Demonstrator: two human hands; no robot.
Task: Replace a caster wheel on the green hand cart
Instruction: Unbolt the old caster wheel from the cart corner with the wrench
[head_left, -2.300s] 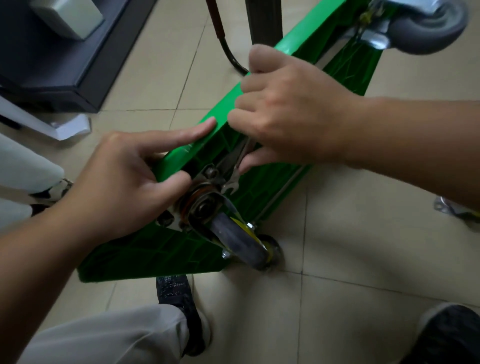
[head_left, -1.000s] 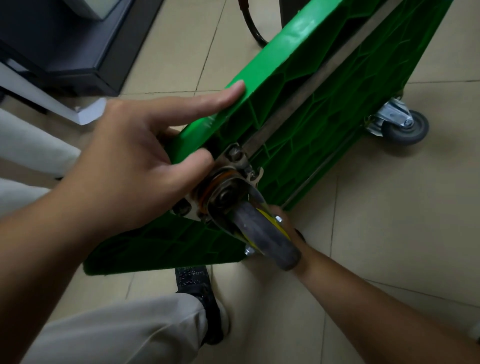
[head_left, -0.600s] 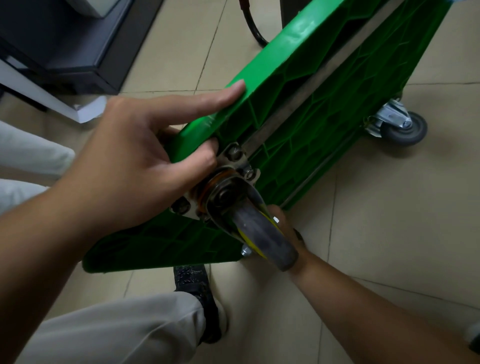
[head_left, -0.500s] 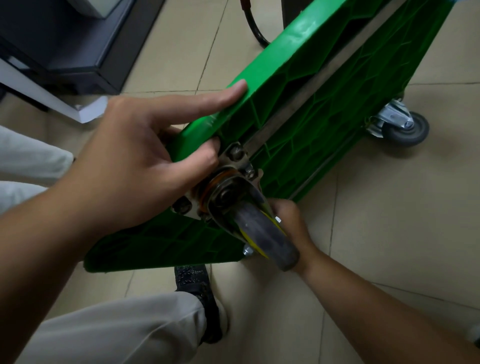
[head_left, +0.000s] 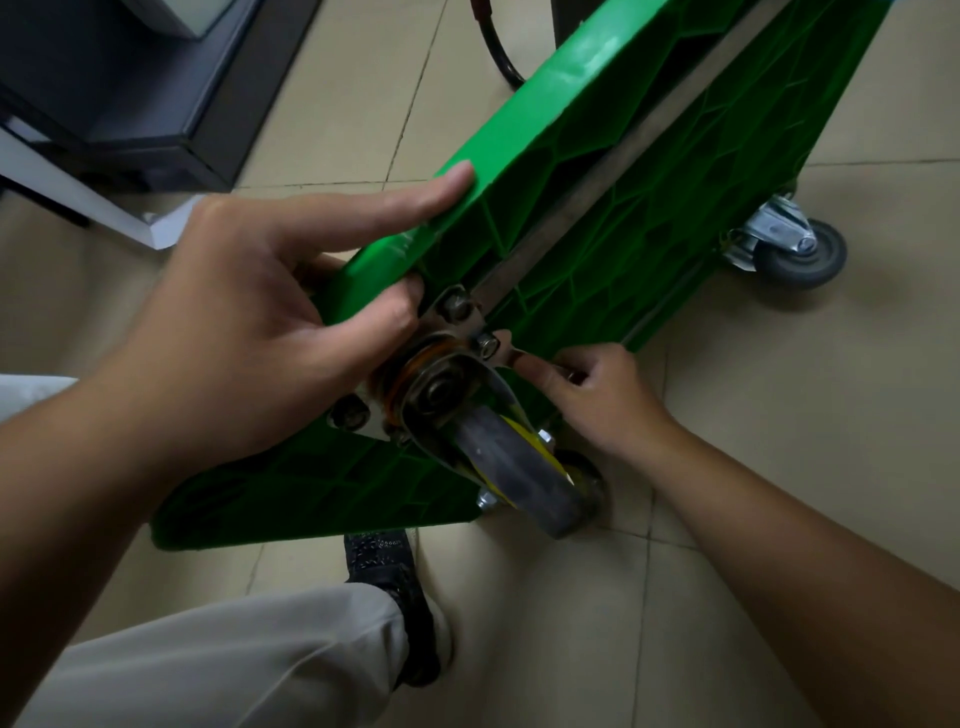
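The green hand cart (head_left: 649, 218) stands tipped on its side, ribbed underside facing me. A grey caster wheel (head_left: 519, 473) with a yellow hub sits on a bolted metal plate at the near corner. My left hand (head_left: 270, 322) grips the cart's edge, index finger stretched along the rim and thumb pressed by the top bolt (head_left: 453, 306). My right hand (head_left: 597, 395) is to the right of the caster, fingers closed on a small metal wrench (head_left: 511, 353) whose jaw sits at the right-hand nut (head_left: 487, 344). A second caster (head_left: 795, 249) rests on the floor at the far side.
Tan floor tiles lie all around. A dark cabinet (head_left: 145, 88) with a white base stands at the upper left. A black cable (head_left: 493, 52) curves behind the cart. My trouser leg and dark shoe (head_left: 395, 597) are under the cart's near corner.
My right hand has come up from behind the caster wheel to its right side and has set the wrench at the right-hand nut. My left hand has kept its hold on the cart's edge.
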